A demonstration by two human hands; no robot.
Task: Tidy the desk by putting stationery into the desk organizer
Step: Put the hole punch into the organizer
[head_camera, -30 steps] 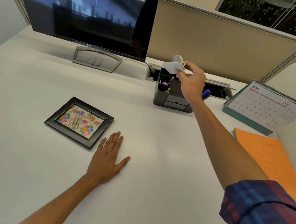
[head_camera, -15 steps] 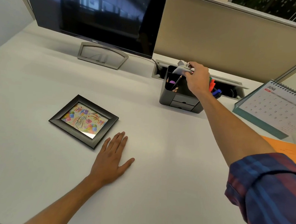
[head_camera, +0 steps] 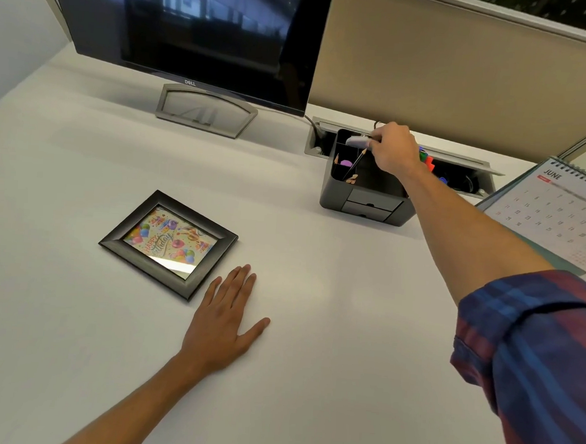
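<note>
Right arm's got a plaid sleeve (head_camera: 533,367), blue and dark red checks, rolled up with a folded cuff. Left arm (head_camera: 129,407) is bare, no sleeve showing.

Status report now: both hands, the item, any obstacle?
Left hand flat on desk, open. Right hand pinches small grey item over desk organizer. Pencil leans in the compartment below; nothing else blocks.

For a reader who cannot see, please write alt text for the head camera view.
The right hand holds a small pale grey object over the dark desk organizer, while the left hand rests flat on the white desk beside a black picture frame.
</note>
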